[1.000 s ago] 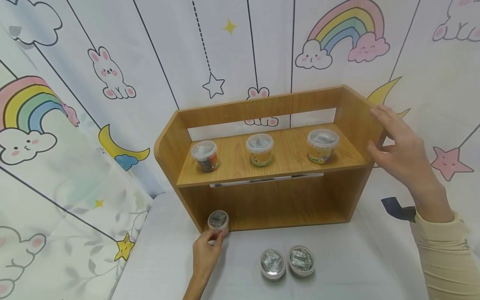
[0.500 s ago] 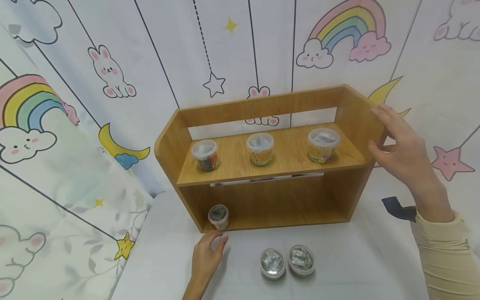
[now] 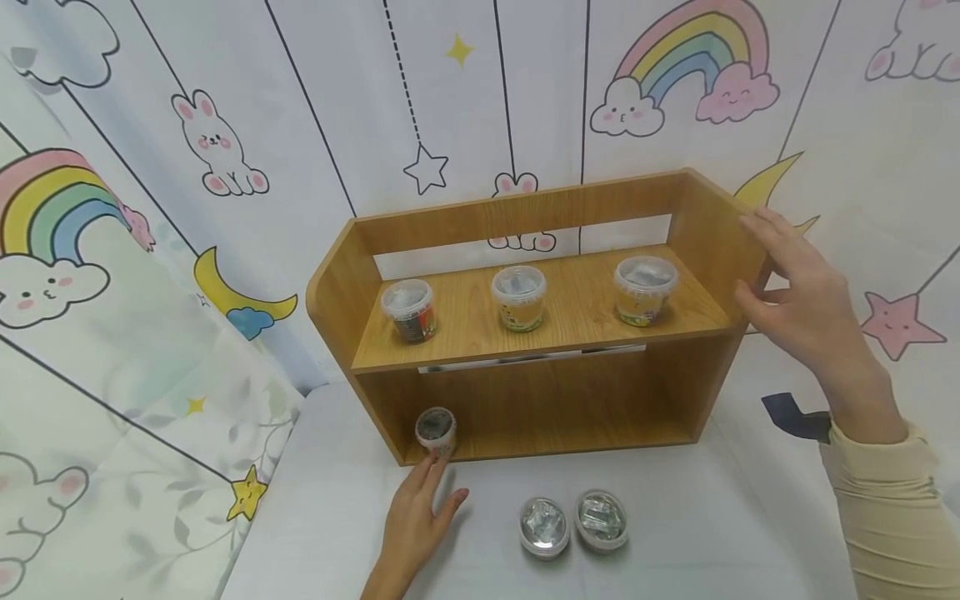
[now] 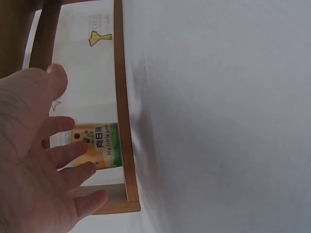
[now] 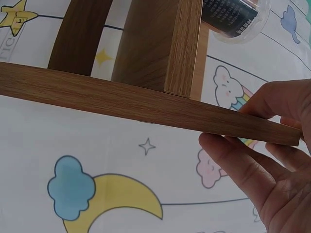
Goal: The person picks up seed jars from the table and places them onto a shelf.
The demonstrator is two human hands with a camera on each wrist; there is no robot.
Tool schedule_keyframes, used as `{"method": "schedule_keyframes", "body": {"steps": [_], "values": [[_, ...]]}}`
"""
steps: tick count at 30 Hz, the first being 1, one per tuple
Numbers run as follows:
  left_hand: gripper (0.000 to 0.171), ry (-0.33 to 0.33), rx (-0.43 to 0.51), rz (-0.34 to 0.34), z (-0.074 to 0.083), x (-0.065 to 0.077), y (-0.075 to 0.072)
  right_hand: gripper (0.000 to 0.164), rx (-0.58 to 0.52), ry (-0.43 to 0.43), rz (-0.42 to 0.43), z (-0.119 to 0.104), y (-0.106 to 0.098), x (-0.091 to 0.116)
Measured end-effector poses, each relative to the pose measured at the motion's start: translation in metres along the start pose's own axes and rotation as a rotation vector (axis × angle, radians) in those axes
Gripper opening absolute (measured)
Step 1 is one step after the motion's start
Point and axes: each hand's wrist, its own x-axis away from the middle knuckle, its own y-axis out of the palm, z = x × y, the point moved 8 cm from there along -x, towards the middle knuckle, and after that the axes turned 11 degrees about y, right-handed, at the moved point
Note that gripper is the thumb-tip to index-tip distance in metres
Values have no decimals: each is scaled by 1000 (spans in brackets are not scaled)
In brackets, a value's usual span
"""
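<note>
A small clear-lidded tub (image 3: 436, 427) stands at the left front of the wooden shelf's lower level (image 3: 555, 417). My left hand (image 3: 411, 529) is just in front of it, fingertips at the tub's lower front, thumb held apart. In the left wrist view, the fingers (image 4: 73, 177) of that hand are spread and overlap the tub's orange and green label (image 4: 99, 145). At the other end, my right hand (image 3: 806, 304) grips the edge of the shelf's right side panel (image 3: 708, 242). The right wrist view has this panel (image 5: 146, 107) between thumb and fingers.
Up on the top level stand three lidded tubs, at left (image 3: 410, 310), middle (image 3: 520, 297) and right (image 3: 645, 289). Two more tubs (image 3: 544, 527) (image 3: 602, 521) sit side by side on the white tabletop (image 3: 675, 542). A patterned curtain (image 3: 300, 100) hangs behind.
My left hand has let go of the tub it was pinching, and its fingers now extend against the front. The tub sits slightly farther in. My right hand has stayed in place.
</note>
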Motion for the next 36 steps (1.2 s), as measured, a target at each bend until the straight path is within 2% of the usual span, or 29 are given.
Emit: {"method": "schedule_keyframes", "body": {"steps": [7, 16, 24, 30, 36], "values": [[63, -27, -17, -173, -1, 3, 12, 89, 4, -1, 0, -1, 0, 0], [65, -36, 19, -248, -8, -7, 26, 89, 3, 8, 1, 0, 0, 1], [65, -31, 31, -237, -4, -9, 23, 88, 2, 17, 0, 3, 0, 1], [66, 18, 19, -207, 4, -6, 15, 89, -5, 11, 5, 4, -1, 0], [65, 92, 60, -131, 17, -5, 1, 89, -6, 11, -4, 3, 0, 1]]}}
